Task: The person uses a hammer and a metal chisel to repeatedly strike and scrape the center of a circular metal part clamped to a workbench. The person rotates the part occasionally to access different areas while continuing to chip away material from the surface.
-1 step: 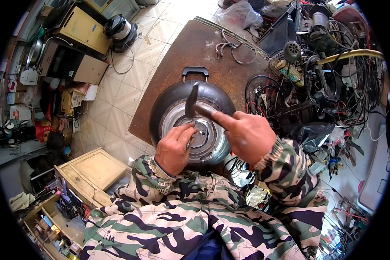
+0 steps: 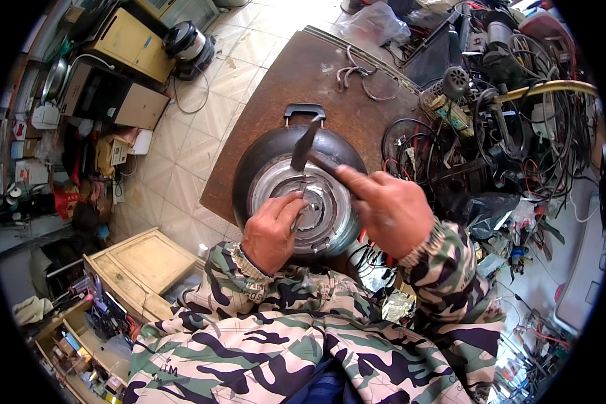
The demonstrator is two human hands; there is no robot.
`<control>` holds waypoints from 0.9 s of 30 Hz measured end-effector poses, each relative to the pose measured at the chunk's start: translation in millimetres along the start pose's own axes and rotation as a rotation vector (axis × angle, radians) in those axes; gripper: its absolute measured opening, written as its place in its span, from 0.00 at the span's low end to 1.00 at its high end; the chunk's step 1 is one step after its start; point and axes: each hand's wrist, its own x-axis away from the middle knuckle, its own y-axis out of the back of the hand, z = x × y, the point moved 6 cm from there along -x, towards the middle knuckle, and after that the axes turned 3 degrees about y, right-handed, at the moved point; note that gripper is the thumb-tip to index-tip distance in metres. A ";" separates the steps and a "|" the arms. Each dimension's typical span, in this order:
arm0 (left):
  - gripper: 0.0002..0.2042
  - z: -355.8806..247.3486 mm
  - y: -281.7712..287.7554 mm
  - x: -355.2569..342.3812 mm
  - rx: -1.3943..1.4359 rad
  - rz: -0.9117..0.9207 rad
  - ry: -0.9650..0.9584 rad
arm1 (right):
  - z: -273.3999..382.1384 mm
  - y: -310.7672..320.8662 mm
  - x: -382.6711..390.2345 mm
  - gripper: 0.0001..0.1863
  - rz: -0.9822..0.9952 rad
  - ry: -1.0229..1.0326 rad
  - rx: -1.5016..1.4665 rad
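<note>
A dark round pot (image 2: 254, 167) with a black handle (image 2: 304, 108) lies on a rusty brown board (image 2: 236, 155), its silvery ringed centre (image 2: 330, 219) facing up and partly damaged. My left hand (image 2: 269, 236) is closed on a thin metal tool (image 2: 296, 217) held upright against that centre; much of the tool is hidden by my fingers. My right hand (image 2: 390, 209) is closed round the handle of a hammer (image 2: 306, 148), whose head is just above the thin tool and over the pot. Both my sleeves are camouflage cloth.
Tangled cables, old parts and a yellow hose (image 2: 545, 87) crowd the right. Bent wires (image 2: 357, 77) lie on the board's far part. An electric cooker (image 2: 182, 44) stands on tiles at upper left, near cabinets (image 2: 114, 47). An open drawer (image 2: 81, 350) with small items is at lower left.
The hammer head has risen and shifted slightly toward the far right, and my right hand has moved a little to the right. My left hand is nearly still.
</note>
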 end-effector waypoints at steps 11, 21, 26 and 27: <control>0.18 -0.6 4.1 -3.7 0.004 0.010 -0.007 | -28.1 -46.3 64.6 0.34 -0.361 -0.093 -0.301; 0.17 0.1 5.3 -5.0 -0.011 0.008 -0.028 | -26.2 -91.3 96.4 0.16 -0.294 -0.539 -1.232; 0.17 -0.4 6.6 -9.4 -0.031 0.042 -0.065 | 3.1 -111.6 99.6 0.18 -0.500 -0.469 -0.864; 0.18 0.9 6.2 -9.1 -0.035 0.056 -0.074 | 7.4 -118.7 99.8 0.18 -0.485 -0.517 -0.929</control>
